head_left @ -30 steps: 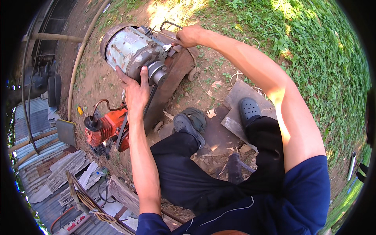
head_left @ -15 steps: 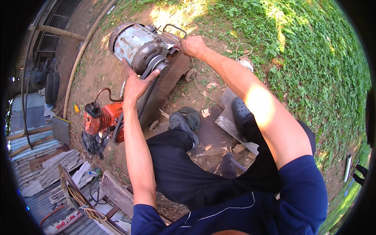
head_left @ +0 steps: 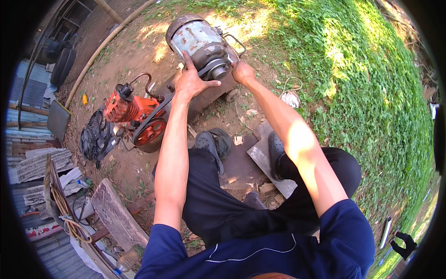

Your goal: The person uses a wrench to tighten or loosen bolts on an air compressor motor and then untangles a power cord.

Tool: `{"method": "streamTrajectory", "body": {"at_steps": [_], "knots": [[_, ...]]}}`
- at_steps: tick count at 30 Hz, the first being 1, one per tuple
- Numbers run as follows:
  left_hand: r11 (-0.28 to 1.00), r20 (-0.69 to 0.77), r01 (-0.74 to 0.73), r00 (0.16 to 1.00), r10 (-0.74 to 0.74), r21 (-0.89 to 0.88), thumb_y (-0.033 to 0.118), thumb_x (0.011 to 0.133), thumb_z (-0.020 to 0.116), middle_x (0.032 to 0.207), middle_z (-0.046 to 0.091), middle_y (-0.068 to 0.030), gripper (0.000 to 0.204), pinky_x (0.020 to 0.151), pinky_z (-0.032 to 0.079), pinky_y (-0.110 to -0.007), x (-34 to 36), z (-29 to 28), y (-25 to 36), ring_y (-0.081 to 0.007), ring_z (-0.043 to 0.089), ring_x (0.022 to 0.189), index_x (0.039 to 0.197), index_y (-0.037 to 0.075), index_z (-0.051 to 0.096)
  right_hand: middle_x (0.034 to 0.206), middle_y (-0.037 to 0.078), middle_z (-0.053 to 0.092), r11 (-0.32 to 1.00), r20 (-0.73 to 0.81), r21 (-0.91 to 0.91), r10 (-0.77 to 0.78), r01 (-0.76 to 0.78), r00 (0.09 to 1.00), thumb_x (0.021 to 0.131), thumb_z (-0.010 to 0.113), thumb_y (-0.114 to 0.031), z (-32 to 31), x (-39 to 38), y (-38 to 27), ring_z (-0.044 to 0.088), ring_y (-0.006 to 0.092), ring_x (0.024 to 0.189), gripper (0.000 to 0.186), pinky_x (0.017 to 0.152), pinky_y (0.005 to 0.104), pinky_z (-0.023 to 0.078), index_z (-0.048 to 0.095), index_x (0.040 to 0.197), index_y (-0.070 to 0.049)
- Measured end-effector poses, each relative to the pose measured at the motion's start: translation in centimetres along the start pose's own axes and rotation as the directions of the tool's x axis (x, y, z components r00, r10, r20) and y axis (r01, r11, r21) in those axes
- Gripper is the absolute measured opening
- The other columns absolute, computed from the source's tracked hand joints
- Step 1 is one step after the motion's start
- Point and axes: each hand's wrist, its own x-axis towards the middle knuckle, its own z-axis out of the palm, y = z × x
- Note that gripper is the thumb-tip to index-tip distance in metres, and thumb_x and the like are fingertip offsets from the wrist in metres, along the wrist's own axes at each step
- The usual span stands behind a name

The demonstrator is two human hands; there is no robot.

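Observation:
A worn grey electric motor (head_left: 193, 39) with a metal pulley (head_left: 217, 70) sits on a rusty steel base (head_left: 202, 98). My left hand (head_left: 189, 84) lies against its near left side, index finger stretched along the housing and thumb spread toward the pulley. At the motor's right side my right hand (head_left: 242, 72) is closed low down by the base, and whatever is in its fingers is hidden. A black belt (head_left: 160, 109) runs toward the spoked red flywheel (head_left: 151, 132) of an orange-red compressor pump (head_left: 124, 106), passing partly behind my left hand and wrist.
A bent metal handle (head_left: 238, 42) rises beside the motor. Black netted material (head_left: 95, 137) lies left of the pump. A flat metal sheet (head_left: 272, 158) is by my right foot. Planks (head_left: 118, 214) and corrugated sheets (head_left: 35, 93) are at left, green plants (head_left: 362, 121) at right.
The view has shifted, so the motor and pump appear farther right. Both hands stay at the motor. More of the pump and its flywheel shows beside my left forearm.

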Motion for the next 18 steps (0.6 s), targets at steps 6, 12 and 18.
{"method": "streamTrajectory", "body": {"at_steps": [6,12,18], "knots": [[0.992,-0.015,0.107,0.994,-0.106,0.06,0.076,0.051,0.078,0.126,0.051,-0.038,0.158,0.094,0.05,-0.045,0.3,0.9,0.2,-0.0448,0.06,0.111,0.146,-0.003,-0.02,0.114,0.022,0.065,0.945,0.215,-0.277,-0.114,0.173,0.97,0.095,0.048,-0.053,-4.8,2.4,1.2,0.062,0.0367,0.109,0.057,0.092,0.0452,0.049,0.069,0.106,0.0],[0.985,-0.027,0.154,0.988,-0.153,0.081,0.078,0.051,0.077,0.119,0.059,-0.0329,0.158,0.091,0.05,-0.045,0.8,0.7,1.3,-0.0432,0.062,0.107,0.146,-0.002,-0.021,0.11,0.017,0.068,0.886,0.258,-0.398,-0.14,0.237,0.956,0.092,0.046,-0.063,-9.8,2.4,1.8,0.064,0.033,0.105,0.064,0.089,0.0448,0.051,0.071,0.106,-0.007],[0.982,-0.047,0.162,0.986,-0.158,0.101,0.074,0.052,0.079,0.122,0.055,-0.0365,0.156,0.091,0.05,-0.047,1.2,1.0,1.9,-0.0445,0.06,0.109,0.147,-0.003,-0.018,0.103,0.014,0.07,0.889,0.205,-0.345,-0.243,0.303,0.948,0.086,0.044,-0.073,-9.5,5.6,3.5,0.067,0.0312,0.099,0.069,0.086,0.0439,0.052,0.074,0.101,-0.013]]}}
